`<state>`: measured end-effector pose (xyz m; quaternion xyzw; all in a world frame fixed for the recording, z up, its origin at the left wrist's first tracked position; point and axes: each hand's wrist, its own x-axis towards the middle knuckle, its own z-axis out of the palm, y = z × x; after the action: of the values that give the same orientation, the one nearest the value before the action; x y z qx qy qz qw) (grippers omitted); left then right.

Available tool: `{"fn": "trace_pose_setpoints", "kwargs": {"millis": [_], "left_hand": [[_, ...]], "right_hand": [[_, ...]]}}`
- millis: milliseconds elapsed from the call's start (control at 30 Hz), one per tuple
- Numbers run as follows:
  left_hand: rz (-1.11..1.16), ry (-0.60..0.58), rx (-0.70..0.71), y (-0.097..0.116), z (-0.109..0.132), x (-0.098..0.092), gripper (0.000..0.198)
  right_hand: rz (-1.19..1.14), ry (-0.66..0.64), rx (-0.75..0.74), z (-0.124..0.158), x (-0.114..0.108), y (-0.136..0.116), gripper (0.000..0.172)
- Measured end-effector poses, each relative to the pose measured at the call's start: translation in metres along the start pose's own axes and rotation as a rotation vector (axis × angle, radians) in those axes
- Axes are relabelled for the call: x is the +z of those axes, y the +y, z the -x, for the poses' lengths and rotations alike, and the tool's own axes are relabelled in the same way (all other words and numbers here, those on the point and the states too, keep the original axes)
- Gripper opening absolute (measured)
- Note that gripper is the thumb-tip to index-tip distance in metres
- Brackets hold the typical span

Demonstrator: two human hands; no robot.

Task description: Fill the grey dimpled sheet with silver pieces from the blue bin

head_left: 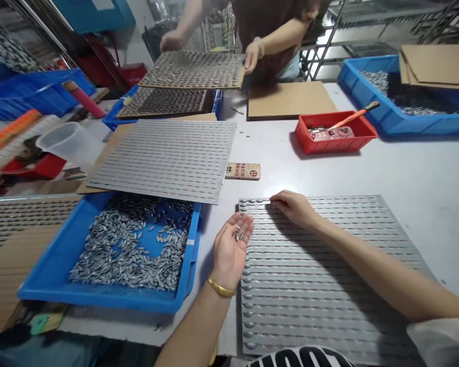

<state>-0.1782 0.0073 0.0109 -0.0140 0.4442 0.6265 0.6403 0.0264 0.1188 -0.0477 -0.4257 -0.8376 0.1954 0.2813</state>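
My left hand (231,244) lies cupped palm-up, unclenched, a few metal pieces (239,233) loose in it, at the grooved tray's (329,285) left edge. My right hand (296,208) has its fingertips on the far-left corner; pinch hidden, cannot tell. Judgement: palm level, one piece per groove.

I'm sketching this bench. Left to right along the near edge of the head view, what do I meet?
Cardboard sheet, blue bin of small metal pieces, left hand palm up holding a few pieces, right hand with fingertips on the grooved tray.
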Motion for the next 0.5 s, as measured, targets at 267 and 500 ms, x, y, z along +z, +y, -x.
{"fn": "trace_pose_setpoints", "kwargs": {"millis": [267, 500], "left_hand": [[-0.063, -0.057, -0.002, -0.01, 0.004, -0.002, 0.013], [-0.101, -0.084, -0.019, -0.014, 0.003, -0.006, 0.014]], "right_hand": [[0.055, -0.051, -0.06, -0.012, 0.015, 0.007, 0.021], [0.176, -0.135, -0.075, -0.014, 0.01, 0.005, 0.022]]}}
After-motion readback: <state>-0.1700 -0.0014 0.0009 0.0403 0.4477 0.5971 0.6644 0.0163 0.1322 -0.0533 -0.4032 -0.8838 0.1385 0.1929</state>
